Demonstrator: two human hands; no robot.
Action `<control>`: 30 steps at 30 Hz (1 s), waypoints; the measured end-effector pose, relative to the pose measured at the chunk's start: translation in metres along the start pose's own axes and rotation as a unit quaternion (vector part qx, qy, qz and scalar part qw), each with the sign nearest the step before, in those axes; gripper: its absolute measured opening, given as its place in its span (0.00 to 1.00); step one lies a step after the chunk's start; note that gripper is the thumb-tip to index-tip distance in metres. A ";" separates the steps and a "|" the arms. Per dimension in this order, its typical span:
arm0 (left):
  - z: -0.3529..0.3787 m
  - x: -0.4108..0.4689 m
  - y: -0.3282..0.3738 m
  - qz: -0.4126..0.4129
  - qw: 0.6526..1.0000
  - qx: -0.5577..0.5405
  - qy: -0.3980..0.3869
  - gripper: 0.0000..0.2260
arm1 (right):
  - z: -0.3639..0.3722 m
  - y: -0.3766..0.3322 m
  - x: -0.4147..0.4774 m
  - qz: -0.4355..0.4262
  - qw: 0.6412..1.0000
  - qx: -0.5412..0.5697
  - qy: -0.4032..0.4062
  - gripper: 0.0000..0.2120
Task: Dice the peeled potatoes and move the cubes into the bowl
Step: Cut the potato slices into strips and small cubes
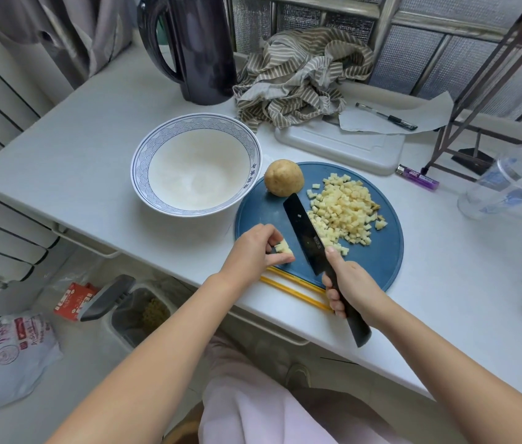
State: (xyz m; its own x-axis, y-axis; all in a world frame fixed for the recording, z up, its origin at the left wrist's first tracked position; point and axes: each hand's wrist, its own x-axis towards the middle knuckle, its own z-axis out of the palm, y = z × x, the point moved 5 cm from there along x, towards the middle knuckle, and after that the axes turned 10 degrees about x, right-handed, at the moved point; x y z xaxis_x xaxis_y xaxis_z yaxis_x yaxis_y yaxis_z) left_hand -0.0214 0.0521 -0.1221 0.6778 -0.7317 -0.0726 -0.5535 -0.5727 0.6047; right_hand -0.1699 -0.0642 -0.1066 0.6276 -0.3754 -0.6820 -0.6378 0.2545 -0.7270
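Observation:
A round blue cutting board (378, 261) lies on the white counter. A heap of potato cubes (343, 206) covers its right half, and a whole potato (284, 177) rests at its far left edge. My left hand (253, 251) pinches a small stack of potato pieces (283, 247) at the board's near left. My right hand (349, 283) grips the handle of a black knife (306, 232), whose blade lies between the stack and the heap. The white bowl with a blue patterned rim (144, 149) stands left of the board and holds nothing.
A dark jug (202, 49) and a striped cloth (301, 78) sit at the back. A white board (343, 145) with paper and a pen, a purple lighter (418, 177), a clear cup (506, 184) and yellow chopsticks (294, 288) surround the blue board. A bin (137, 312) stands below.

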 end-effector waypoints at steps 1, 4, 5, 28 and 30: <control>0.000 0.000 0.000 0.000 1.000 -0.003 0.003 0.18 | 0.001 -0.002 -0.001 -0.007 1.000 -0.006 0.000 0.28; 0.000 -0.002 0.001 0.001 1.000 -0.003 0.012 0.18 | 0.006 -0.006 -0.005 -0.035 0.999 -0.012 0.000 0.29; 0.000 -0.002 0.001 0.002 1.000 0.001 0.016 0.19 | 0.008 -0.007 -0.006 -0.044 0.999 -0.011 -0.002 0.29; 0.000 -0.006 -0.003 -0.022 0.999 -0.010 -0.026 0.19 | 0.035 0.003 -0.025 -0.112 0.990 -0.085 0.025 0.29; 0.000 -0.006 -0.003 -0.020 1.000 -0.004 -0.019 0.18 | 0.038 0.003 -0.024 -0.118 0.988 -0.090 0.031 0.29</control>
State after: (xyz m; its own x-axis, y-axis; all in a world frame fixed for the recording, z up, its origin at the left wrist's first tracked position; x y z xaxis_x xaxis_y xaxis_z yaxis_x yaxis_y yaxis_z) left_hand -0.0241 0.0584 -0.1232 0.6802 -0.7220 -0.1263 -0.5223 -0.5983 0.6076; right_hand -0.1698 -0.0209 -0.0955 0.7436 -0.4606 -0.4847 -0.5489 -0.0065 -0.8359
